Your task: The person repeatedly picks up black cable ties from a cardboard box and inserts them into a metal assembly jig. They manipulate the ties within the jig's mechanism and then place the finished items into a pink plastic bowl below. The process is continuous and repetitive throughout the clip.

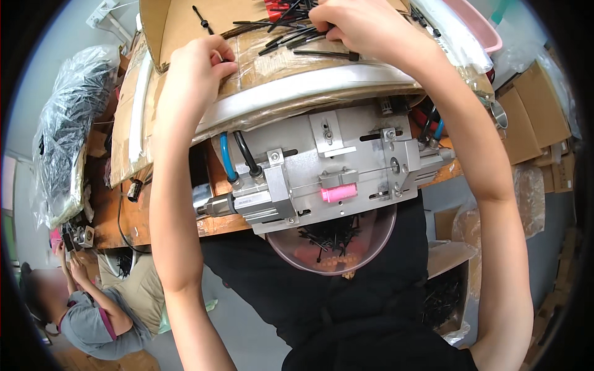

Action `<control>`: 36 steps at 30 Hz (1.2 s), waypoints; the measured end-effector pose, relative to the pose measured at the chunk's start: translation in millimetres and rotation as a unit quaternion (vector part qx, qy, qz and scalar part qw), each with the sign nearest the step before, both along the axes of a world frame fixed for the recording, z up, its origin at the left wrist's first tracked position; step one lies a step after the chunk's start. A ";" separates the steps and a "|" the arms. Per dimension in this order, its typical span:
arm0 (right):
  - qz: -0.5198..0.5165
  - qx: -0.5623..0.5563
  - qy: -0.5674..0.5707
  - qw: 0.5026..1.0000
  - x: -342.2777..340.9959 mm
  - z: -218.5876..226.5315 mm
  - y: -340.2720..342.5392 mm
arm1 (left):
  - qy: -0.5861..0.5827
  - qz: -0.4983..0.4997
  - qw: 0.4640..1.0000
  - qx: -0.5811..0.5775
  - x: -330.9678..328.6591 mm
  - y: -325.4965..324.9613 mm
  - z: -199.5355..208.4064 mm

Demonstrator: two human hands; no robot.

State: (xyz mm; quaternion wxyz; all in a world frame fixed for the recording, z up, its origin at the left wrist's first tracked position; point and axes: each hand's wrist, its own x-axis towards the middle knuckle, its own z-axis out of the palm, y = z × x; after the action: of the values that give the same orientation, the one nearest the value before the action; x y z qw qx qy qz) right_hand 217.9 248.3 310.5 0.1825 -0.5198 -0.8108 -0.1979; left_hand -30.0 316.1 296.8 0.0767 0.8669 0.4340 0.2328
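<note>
Thin black rods with thicker heads [291, 38] lie in a loose pile on the tape-covered cardboard [247, 77] at the far side. My right hand [356, 28] reaches into the pile's right side, its fingers curled and pinched on a black rod. To the left, my left hand [201, 62] hovers at the cardboard with thumb and fingertips pressed together; a small dark bit shows between them, too hidden to name. Nearer me is a metal fixture [309, 154] with clamp blocks and a pink cylinder [339, 193] on it. Neither hand touches it.
A clear bowl [281, 255] of black rods sits below the fixture, above my lap. Blue and black hoses [228, 157] rise at its left. A box of black rods [445, 297] stands at lower right. Another person [99, 315] works at lower left.
</note>
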 end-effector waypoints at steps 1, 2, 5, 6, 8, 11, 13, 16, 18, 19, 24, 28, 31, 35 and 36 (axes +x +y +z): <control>0.006 -0.017 -0.010 1.000 -2.5 -3.0 6.6 | -0.009 0.003 1.000 0.010 -9.2 -8.8 -3.3; 0.007 -0.017 -0.002 1.000 -7.3 -0.5 9.5 | -0.052 0.007 0.998 0.025 -19.3 -19.9 -5.3; 0.037 -0.125 0.208 0.969 -9.5 7.9 9.5 | -0.133 -0.004 0.982 0.131 -28.5 -64.6 -18.7; 0.023 -0.138 0.244 0.960 -8.8 11.2 7.9 | -0.124 0.023 0.983 0.134 -28.6 -85.1 -22.3; 0.024 -0.166 0.368 0.914 -12.2 10.9 5.5 | -0.128 0.041 0.981 0.139 -27.7 -125.6 -40.1; 0.085 -0.193 0.520 0.828 11.0 27.5 7.7 | -0.129 -0.033 0.981 0.139 -10.1 -188.3 -60.8; 0.111 -0.200 0.591 0.774 9.5 21.1 20.2 | -0.067 -0.066 0.993 0.070 -2.7 -222.2 -84.6; 0.128 -0.187 0.660 0.716 8.0 21.1 34.3 | 0.027 -0.064 0.996 0.050 13.9 -243.5 -110.8; 0.108 -0.181 0.726 0.654 -3.8 35.1 28.8 | 0.030 -0.050 0.997 0.056 24.9 -241.1 -121.4; 0.132 -0.165 0.727 0.653 0.7 33.2 31.5 | 0.040 -0.044 0.997 0.053 27.0 -241.7 -122.5; 0.179 -0.152 0.706 0.668 51.4 41.6 6.8 | 0.031 -0.055 0.998 0.021 34.8 -243.8 -116.9; 0.176 -0.072 0.732 0.655 43.1 25.0 -32.2 | 0.047 -0.049 0.997 0.031 31.9 -239.8 -118.2; 0.084 -0.040 0.800 0.592 1.5 34.5 -92.9 | 0.036 -0.062 0.997 0.026 28.8 -237.3 -117.5; 0.075 -0.038 0.604 0.793 -0.7 -14.7 -159.7 | 0.056 -0.100 0.993 0.021 20.0 -228.9 -97.8; 0.062 -0.036 0.544 0.836 -12.6 -26.9 -176.9 | 0.052 -0.104 0.993 0.034 15.3 -217.0 -87.3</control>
State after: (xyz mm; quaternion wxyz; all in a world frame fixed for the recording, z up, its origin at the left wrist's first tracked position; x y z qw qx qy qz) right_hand 205.2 71.5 283.6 0.5870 -0.4985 -0.6182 0.1576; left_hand -14.8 99.1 209.6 0.0485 0.9205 0.3362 0.1928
